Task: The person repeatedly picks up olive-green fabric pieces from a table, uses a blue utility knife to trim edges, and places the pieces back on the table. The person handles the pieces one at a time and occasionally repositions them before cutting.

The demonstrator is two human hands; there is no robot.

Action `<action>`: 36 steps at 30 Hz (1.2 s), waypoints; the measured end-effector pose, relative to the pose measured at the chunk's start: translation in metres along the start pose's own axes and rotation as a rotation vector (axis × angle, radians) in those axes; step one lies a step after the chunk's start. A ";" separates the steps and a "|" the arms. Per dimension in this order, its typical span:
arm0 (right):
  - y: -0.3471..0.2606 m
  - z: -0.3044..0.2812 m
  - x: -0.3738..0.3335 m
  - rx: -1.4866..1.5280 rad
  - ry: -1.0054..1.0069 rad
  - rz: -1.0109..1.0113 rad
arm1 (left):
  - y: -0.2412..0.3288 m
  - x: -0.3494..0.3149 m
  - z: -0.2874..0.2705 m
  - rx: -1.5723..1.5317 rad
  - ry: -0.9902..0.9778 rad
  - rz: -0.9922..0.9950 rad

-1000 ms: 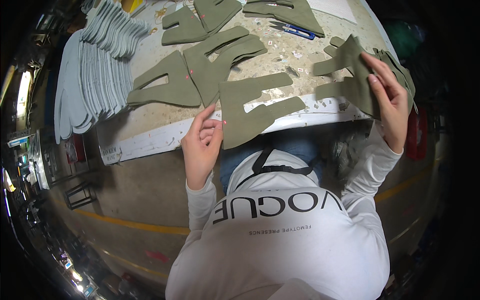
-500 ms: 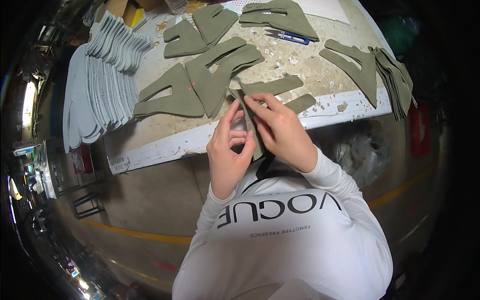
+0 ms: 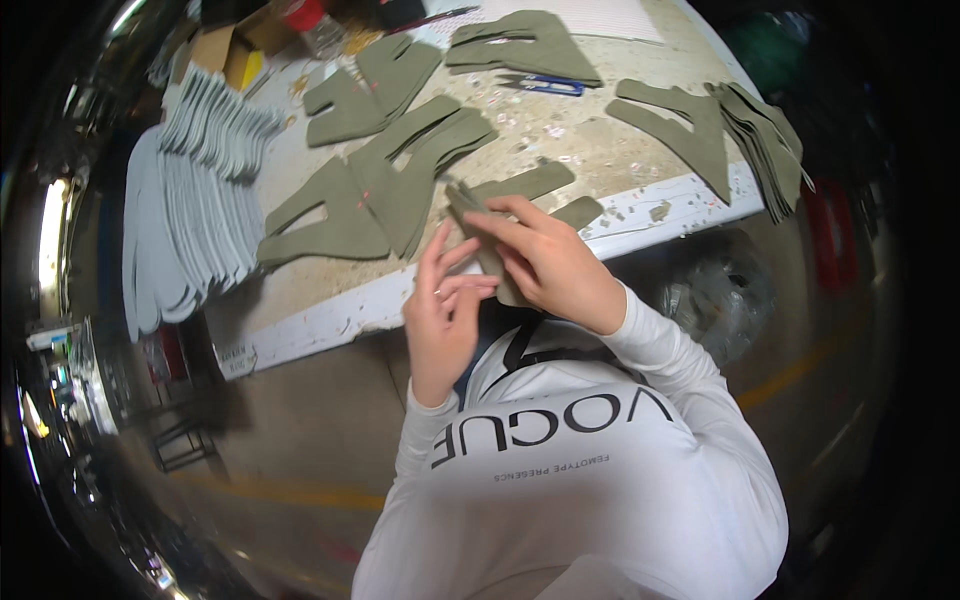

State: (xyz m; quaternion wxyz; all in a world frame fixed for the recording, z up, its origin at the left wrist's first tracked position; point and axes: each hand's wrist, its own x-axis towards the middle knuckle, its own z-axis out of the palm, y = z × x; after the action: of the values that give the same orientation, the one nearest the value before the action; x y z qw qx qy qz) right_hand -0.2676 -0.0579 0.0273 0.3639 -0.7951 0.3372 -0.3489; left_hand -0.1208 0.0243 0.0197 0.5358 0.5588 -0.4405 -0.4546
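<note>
At the table's front edge my right hand (image 3: pixel 548 262) holds an olive-green cut fabric piece (image 3: pixel 487 247), seen nearly edge-on. The fingers lie along its upper part, and the thumb is hidden. My left hand (image 3: pixel 442 318) is beside the piece's left side with its fingers apart. Its fingertips are close to the piece, but blur hides whether they touch. Past my hands lie olive pieces with slots (image 3: pixel 370 195), some bearing small red marks. Two narrow olive strips (image 3: pixel 530 182) stick out just beyond my right hand.
Stacked light-grey pieces (image 3: pixel 205 215) overhang the table's left end. More olive pieces (image 3: pixel 520 45) lie at the back near blue-handled thread snips (image 3: pixel 545 85). An olive stack (image 3: pixel 765 150) hangs over the right front edge. Scraps litter the table (image 3: pixel 590 130). A clear plastic bag (image 3: pixel 720 300) is below.
My left fingers have spread and drawn slightly away from the held piece. My right hand stays on it, the piece turned a little. The whole view has shifted slightly.
</note>
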 end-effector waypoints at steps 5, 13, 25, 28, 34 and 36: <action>-0.002 -0.044 0.026 -0.102 -0.112 -0.184 | -0.008 0.014 -0.011 0.031 0.084 0.022; 0.019 -0.150 0.030 -0.111 0.160 -0.156 | -0.024 0.026 -0.013 0.058 0.015 -0.028; 0.185 -0.200 -0.064 -0.028 0.593 0.267 | -0.035 0.028 -0.016 0.085 -0.007 -0.033; 0.181 -0.202 -0.065 0.167 0.602 0.297 | -0.036 0.027 -0.016 0.078 -0.001 -0.032; 0.157 -0.200 -0.057 -0.327 0.586 0.427 | -0.037 0.023 -0.014 0.128 0.008 0.011; 0.150 -0.198 -0.052 -0.634 0.564 0.317 | -0.035 0.023 -0.014 0.142 -0.003 0.013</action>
State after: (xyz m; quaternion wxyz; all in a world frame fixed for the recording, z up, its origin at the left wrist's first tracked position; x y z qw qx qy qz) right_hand -0.4961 -0.1607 -0.0138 0.0453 -0.6796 0.6309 -0.3716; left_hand -0.1026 0.0054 -0.0157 0.4972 0.5919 -0.4758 -0.4196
